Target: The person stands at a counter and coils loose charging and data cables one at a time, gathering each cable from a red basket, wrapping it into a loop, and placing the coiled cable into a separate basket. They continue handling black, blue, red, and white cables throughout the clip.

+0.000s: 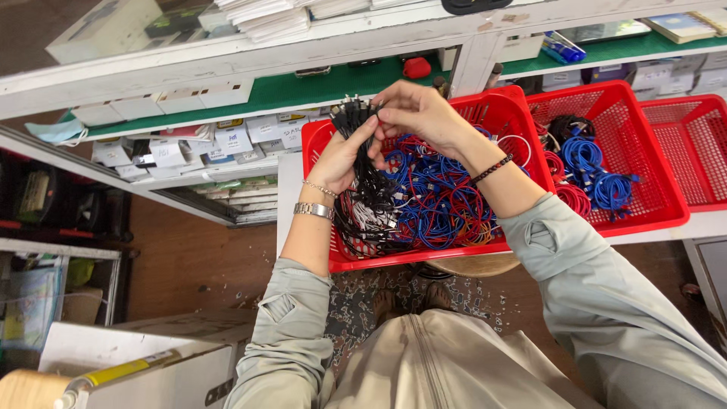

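**A:** ok so the bundle of black cables (pixel 365 170) is up over the near red basket (pixel 522 113), plug ends bunched at the top, tails hanging down into the pile of blue and red cables (pixel 439 201) inside. Left hand (pixel 338 160) is wrapped tight round the bunch just under the plugs. Right hand (pixel 419 113) has its fingertips pinched together right at the plug ends, looks like it's fiddling one into line.

**B:** so gathering/evening up the ends, I'd guess?

**A:** yeah that's my read. Next bit probably needs the left grip to stay firm so nothing slides while the right squares up the plugs.

**B:** other baskets?

**A:** second red basket (pixel 644 174) just beside it has coiled blue and red ones, third basket (pixel 700 151) looks bare. Green shelf (pixel 318 87) behind.
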`<state>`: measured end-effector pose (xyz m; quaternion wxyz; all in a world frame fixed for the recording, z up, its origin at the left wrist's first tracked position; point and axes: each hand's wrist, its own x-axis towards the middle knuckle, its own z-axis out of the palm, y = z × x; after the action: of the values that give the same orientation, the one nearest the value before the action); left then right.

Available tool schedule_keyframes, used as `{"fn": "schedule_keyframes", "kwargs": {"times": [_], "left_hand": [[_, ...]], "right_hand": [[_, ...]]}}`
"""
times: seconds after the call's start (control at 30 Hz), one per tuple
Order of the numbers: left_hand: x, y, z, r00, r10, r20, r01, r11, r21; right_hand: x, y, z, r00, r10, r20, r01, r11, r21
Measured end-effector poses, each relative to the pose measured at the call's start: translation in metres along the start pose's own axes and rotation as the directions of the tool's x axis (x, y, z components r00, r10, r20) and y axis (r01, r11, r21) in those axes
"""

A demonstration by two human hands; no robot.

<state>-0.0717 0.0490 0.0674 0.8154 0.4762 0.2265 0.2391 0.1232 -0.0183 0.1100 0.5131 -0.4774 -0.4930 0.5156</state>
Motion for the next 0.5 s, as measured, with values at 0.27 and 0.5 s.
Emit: {"fn": "schedule_keyframes", "kwargs": {"times": [0.27,0.5], "left_hand": [[-0.014,0.019,-0.026,0.987,0.013,-0.161,-0.012,1.0,0.003],[-0.032,0.042,-0.045,0.922,0.185,-0.339,-0.217,0.974,-0.057]], "right_hand": [[0.007,0.063,-0.012,0.999,0.027,0.044,-0.017,0.977,-0.213],[-0.062,0.176,0.016,0.747,0.531,0.4,0.288,0.283,-0.915]]}}
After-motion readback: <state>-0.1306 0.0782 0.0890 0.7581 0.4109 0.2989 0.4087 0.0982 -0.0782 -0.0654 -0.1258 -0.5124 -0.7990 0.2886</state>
